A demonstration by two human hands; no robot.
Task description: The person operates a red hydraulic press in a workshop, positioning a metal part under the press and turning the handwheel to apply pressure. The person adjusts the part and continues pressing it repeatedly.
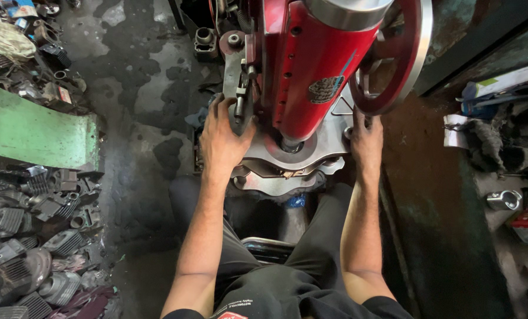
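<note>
Nearest the lens, the person's dark trousers [287, 277] are filling six o'clock, and both forearms are reaching up toward twelve. The left hand [223, 139] is lying spread flat, its grip wide, pressing on the left edge of a flat grey metal casting [326, 142] just beside a small upright lever [240, 97]. The right hand [365, 139] is resting on the casting's right edge near the red handwheel [394, 56]; whether its grip is closed on anything I cannot tell, because its fingers are running under the wheel. The casting is sitting under the red machine column [314, 65], at centre. Fingers this near the spindle could be pinched if the casting is jolted or the wheel turns. Heaped finned engine parts [33, 248] are crowding eight o'clock; the column's top is cut off.
</note>
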